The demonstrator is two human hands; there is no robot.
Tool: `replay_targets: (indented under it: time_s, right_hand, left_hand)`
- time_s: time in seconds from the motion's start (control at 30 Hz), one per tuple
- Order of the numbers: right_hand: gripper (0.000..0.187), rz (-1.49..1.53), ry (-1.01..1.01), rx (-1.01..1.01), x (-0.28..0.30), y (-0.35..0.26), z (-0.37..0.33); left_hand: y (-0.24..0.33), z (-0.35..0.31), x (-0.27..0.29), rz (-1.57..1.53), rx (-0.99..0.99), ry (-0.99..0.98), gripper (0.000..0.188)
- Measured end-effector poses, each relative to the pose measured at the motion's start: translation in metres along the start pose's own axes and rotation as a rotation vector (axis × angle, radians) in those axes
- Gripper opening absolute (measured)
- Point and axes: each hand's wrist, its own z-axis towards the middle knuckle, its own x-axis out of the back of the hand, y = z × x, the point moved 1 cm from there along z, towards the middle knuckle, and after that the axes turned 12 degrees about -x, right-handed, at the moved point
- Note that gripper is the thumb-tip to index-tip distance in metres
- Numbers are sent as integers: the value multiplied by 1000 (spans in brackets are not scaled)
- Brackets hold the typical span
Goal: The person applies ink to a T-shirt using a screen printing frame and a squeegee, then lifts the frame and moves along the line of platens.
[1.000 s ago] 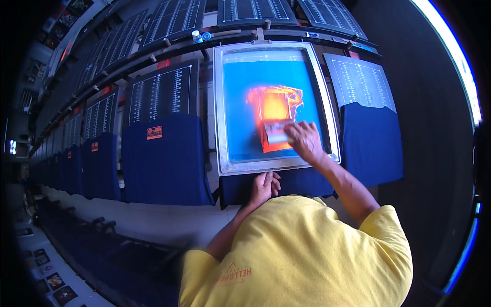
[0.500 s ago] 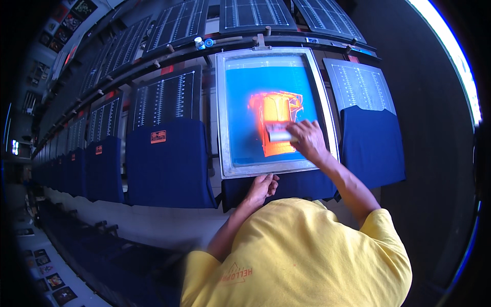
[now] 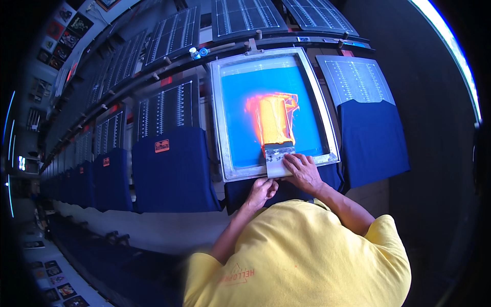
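Note:
A silkscreen frame (image 3: 330, 128) with pale rails and blue mesh (image 3: 238, 110) lies in front of me, over a navy shirt (image 3: 236, 190). Bright orange ink (image 3: 273, 120) covers a patch in the mesh's middle. My right hand (image 3: 305, 173) grips a flat, ink-stained squeegee (image 3: 279, 159), tilted low at the near end of the orange patch and reaching over the near rail. My left hand (image 3: 262, 192) is closed beside it, against the near rail; whatever its fingers hold is hidden.
To the left, navy shirts (image 3: 171, 179) with small orange prints lie on ruled boards (image 3: 166, 107). Another navy shirt (image 3: 373, 140) covers a board at the right. Behind the frame runs a dark rail with a small white bottle (image 3: 194, 53) and a blue-rimmed roll (image 3: 203, 51).
My right hand has drawn the squeegee toward me, from the middle of the orange patch to the near rail. The left hand stays at the rail. The whole view has tilted slightly.

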Motion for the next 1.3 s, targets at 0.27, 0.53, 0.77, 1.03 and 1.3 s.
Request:
replay_targets:
  time_s: [0.27, 0.53, 0.77, 1.03, 1.3]
  right_hand:
    - [55, 28, 325, -424, 33, 74, 9]
    - [48, 242, 254, -819, 2, 144, 12]
    - [39, 226, 335, -807, -7, 153, 16]
    - [35, 200, 360, -770, -6, 147, 16]
    - [60, 15, 202, -413, 52, 74, 22]
  left_hand:
    - [79, -28, 18, 606, -422, 289, 22]
    - [95, 23, 80, 1591, -649, 632, 70]
    - [127, 34, 60, 1298, -531, 596, 55]
    - [118, 34, 76, 1257, -579, 560, 49]
    - [107, 11, 39, 1632, -910, 529, 50]
